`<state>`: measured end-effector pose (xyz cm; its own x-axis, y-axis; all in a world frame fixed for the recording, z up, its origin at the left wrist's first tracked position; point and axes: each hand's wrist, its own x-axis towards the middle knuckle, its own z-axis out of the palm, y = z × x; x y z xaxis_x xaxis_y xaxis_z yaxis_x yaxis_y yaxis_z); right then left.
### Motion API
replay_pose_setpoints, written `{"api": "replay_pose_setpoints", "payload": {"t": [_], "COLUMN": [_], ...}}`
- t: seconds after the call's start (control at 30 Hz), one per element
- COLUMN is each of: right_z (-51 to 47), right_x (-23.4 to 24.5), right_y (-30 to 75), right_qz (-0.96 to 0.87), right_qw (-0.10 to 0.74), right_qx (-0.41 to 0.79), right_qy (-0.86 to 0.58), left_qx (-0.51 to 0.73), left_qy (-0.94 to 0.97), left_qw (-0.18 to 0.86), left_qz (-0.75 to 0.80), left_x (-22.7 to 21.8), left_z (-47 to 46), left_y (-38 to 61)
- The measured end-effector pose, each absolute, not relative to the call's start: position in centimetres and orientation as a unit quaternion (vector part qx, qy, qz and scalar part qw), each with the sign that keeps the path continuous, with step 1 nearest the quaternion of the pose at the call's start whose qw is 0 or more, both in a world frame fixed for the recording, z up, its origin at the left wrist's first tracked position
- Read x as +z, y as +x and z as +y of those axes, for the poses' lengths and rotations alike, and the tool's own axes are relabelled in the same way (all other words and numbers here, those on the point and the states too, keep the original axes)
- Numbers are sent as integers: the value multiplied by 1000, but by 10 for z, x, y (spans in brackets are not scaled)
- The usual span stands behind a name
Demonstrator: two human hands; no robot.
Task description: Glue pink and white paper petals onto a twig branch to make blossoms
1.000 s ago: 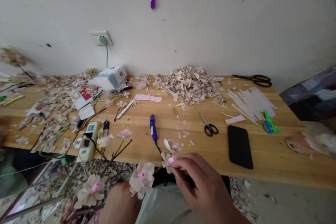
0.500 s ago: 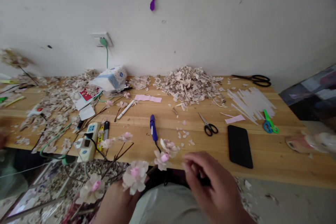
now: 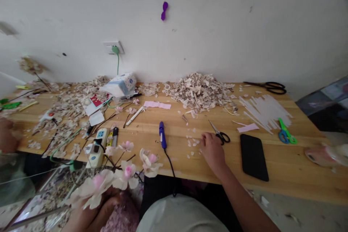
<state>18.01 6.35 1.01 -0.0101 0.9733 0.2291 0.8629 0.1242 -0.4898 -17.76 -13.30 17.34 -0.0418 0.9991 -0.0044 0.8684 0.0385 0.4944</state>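
Note:
My left hand (image 3: 108, 204), low at the left, is closed around a brown branch bearing artificial blossoms (image 3: 127, 172) with pale petals and pink centres. The blossoms cover part of that hand. On the tabletop rests my right hand (image 3: 213, 151), its fingers curled down and together beside a few loose pale petals (image 3: 192, 142). Whether something small is between those fingertips I cannot make out. Black-handled scissors (image 3: 223, 137) lie right at its fingers. A blue hot glue gun (image 3: 162, 135) lies left of it, its cord running off the table's front edge.
A large heap of petals (image 3: 199, 90) lies against the wall. Pale strips (image 3: 268, 110), green-and-blue scissors (image 3: 287, 133), a black phone (image 3: 254, 157) and a jar (image 3: 323, 155) are at right. At left are a power strip (image 3: 98, 148), a tissue pack (image 3: 121, 85) and another person's hand (image 3: 8, 136).
My right hand has moved forward from the table's front edge onto the tabletop by the scissors. My left hand and the blossom branch have shifted left and turned. The view has tilted slightly up.

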Motion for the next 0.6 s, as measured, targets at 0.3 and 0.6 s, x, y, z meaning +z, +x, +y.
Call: {"api": "replay_pose_setpoints", "payload": {"t": [0.3, 0.6], "right_z": [107, 107], "right_x": [-17, -22], "right_y": [182, 188], "right_qz": [-772, -794], "right_qw": [216, 187], "right_qx": [107, 112], "right_qy": [-588, -567], "left_qx": [204, 176], "left_qy": [702, 693], "left_qw": [158, 141], "left_qz": [664, 684], "left_x": [178, 166], "left_z": [-117, -120], "left_y": [-164, -157]}}
